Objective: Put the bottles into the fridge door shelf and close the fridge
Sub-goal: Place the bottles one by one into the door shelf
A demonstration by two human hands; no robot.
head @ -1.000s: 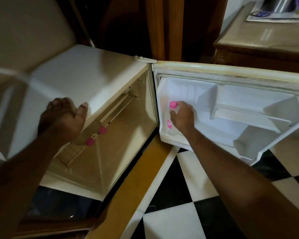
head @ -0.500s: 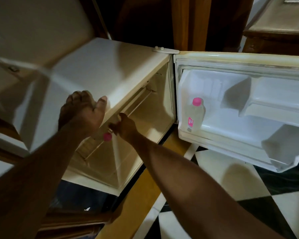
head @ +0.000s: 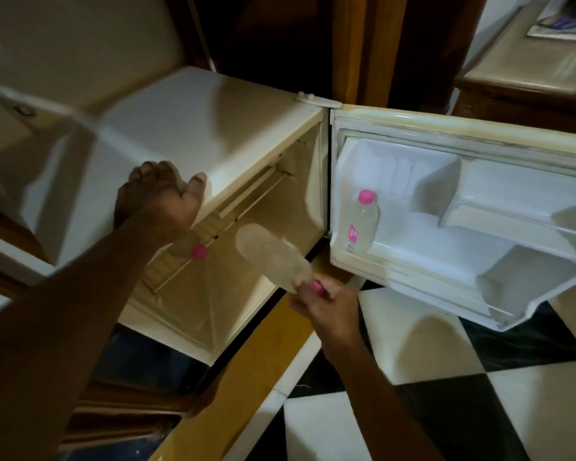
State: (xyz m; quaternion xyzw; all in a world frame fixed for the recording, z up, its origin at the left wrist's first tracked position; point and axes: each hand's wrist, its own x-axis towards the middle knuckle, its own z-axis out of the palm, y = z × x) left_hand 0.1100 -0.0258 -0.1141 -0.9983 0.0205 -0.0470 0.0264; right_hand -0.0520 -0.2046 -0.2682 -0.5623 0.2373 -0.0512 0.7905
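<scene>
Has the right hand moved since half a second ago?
Yes. The right hand left the fridge interior and now holds a bottle outside it, nearer the open door.

held bottle (head: 273, 261): clear, tilted | door bottle (head: 363, 222): upright, pink cap | fridge (head: 213, 134): open

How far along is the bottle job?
Done: one pink-capped bottle stands upright in the open fridge door shelf. In hand: the right hand holds a second bottle by its cap end, outside the fridge. Left: a third bottle's pink cap shows on the inner rack, and the door is open. The left hand rests on the fridge top.
</scene>
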